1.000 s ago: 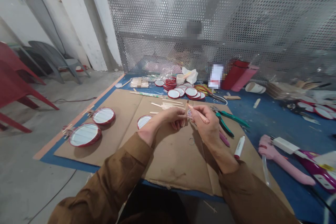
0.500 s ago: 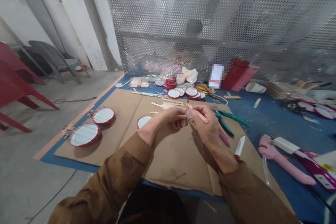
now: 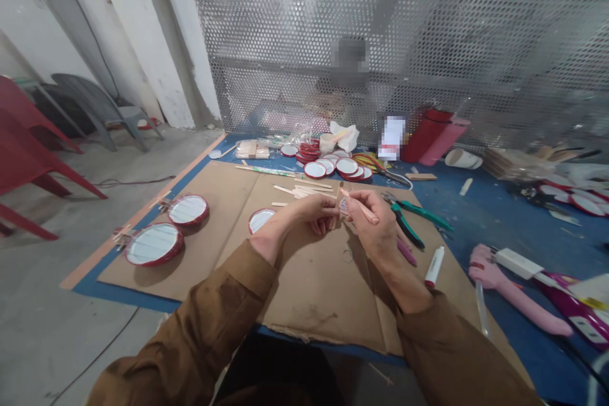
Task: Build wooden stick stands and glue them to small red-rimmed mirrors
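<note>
My left hand is closed, with its fingertips pinching a small light wooden piece above the cardboard sheet. My right hand meets it from the right, its fingers wrapped round a slender peach-coloured tool; the exact kind is unclear. The tool's tip touches or nearly touches the wooden piece. Between the hands shows a small patterned patch, partly covered by fingers. Behind my left forearm lies a round red-rimmed white disc. Several flat wooden sticks lie just beyond the hands.
Two red-rimmed discs with clips are at the left. Green-handled pliers, a white marker and a pink glue gun lie to the right. Piled discs and a red bottle stand before a perforated metal screen.
Both hands keep almost the same place and grip. The wooden piece between them looks very slightly tilted or shifted; everything on the table stays put.
</note>
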### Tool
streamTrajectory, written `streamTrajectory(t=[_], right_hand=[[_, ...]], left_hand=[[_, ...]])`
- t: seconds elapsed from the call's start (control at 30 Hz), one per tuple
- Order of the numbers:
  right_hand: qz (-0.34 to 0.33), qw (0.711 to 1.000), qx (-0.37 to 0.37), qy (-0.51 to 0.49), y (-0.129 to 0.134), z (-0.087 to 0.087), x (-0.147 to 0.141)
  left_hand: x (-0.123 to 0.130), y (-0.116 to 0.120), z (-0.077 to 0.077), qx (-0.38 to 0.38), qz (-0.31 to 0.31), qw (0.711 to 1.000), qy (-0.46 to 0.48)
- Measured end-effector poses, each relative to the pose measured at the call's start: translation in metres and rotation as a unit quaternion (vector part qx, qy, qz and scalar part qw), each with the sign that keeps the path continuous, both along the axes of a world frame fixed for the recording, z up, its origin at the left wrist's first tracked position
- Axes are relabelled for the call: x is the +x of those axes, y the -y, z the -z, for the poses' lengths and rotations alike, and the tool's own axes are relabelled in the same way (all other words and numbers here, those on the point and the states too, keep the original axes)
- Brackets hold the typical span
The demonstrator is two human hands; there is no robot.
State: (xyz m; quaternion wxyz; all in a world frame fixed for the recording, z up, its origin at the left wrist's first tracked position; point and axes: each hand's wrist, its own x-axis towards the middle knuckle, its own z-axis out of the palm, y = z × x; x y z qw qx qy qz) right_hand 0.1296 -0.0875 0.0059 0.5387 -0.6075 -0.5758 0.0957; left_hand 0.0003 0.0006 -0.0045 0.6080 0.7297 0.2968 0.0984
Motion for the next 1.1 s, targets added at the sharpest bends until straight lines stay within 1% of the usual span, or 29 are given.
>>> streamTrajectory(t=[0.37, 0.57, 0.83, 1.1], right_hand=[[-0.009, 1.000, -0.007, -0.010, 0.0002, -0.0033, -0.0017], [-0.017, 1.000, -0.003, -0.017, 0.0010, -0.0049, -0.0028], [-0.024, 1.000, -0.005, -0.015, 0.0012, -0.0066, -0.0035], [0.007, 1.000, 0.012, -0.026, 0.0024, -0.0054, -0.0027]], left_hand=[[-0.0003, -0.0028, 0.0003, -0.001, 0.012, 1.000, -0.007], [-0.0005, -0.0009, 0.0034, 0.001, -0.004, 1.000, 0.000], [0.0004, 0.0003, -0.0045, -0.013, 0.001, 1.000, -0.022], [0.0004, -0.0001, -0.0025, -0.009, 0.002, 1.000, -0.006]])
